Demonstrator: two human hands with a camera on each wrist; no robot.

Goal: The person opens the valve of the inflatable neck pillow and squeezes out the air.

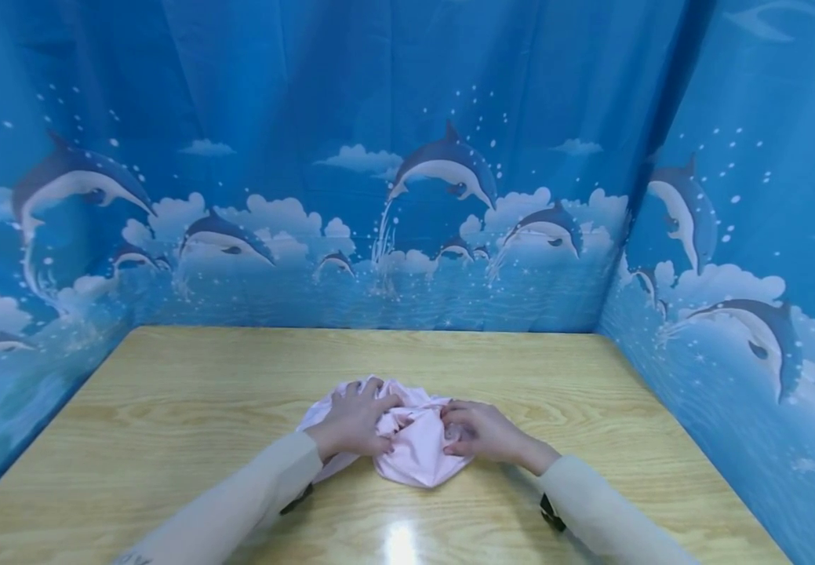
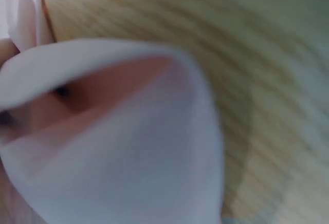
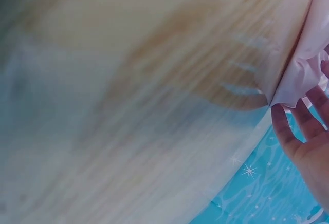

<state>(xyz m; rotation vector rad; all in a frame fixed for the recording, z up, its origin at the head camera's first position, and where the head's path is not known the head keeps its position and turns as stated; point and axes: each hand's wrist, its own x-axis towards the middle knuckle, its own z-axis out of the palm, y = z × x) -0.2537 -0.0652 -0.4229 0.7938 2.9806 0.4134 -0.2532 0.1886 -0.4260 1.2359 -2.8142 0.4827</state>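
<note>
Pink cloth (image 1: 423, 451) lies bunched on the worktop (image 1: 223, 369), lower centre of the head view. Handling seems under way, the fabric neither flat nor neatly folded. It sits between the hands: the left hand (image 1: 354, 424) grips its left folds, the right hand (image 1: 489, 434) its right edge.

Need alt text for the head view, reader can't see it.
A person's left hand and right hand grasp a crumpled pink cloth on a wood-grain table. A blue dolphin-print backdrop hangs behind it and at both sides.
</note>
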